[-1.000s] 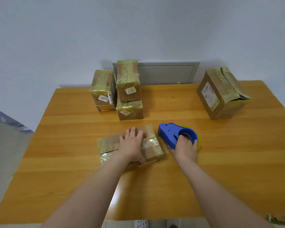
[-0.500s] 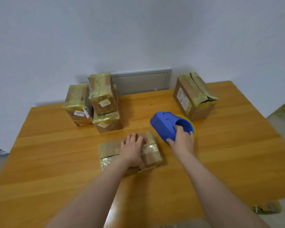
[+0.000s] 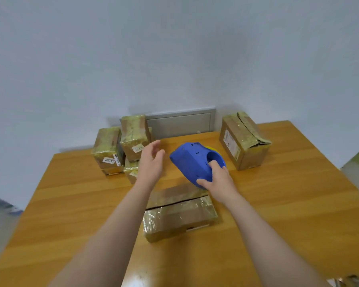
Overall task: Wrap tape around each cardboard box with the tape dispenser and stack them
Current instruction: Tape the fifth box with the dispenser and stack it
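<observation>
The dispenser (image 3: 190, 162) is gripped by the right hand (image 3: 218, 181), with fingers hooked through its ring and the thumb under the body. It is held above the table (image 3: 288, 204) with its nose tilted leftward. The left hand (image 3: 150, 165) is held in the air just beside that nose, fingers loose and spread, with nothing in it. Below, between the forearms, the flat box (image 3: 180, 218) lies on the table untouched, glossy with tape and split by a seam across its top. A stack (image 3: 134, 135) of taped boxes is seen back left, and a big box (image 3: 243, 141) with a torn flap back right. The dispenser is judged rigid and light, best held by the ring. The flat box is judged light and stiff but slick under tape. It is best pinned from above or taken by its long edges.
</observation>
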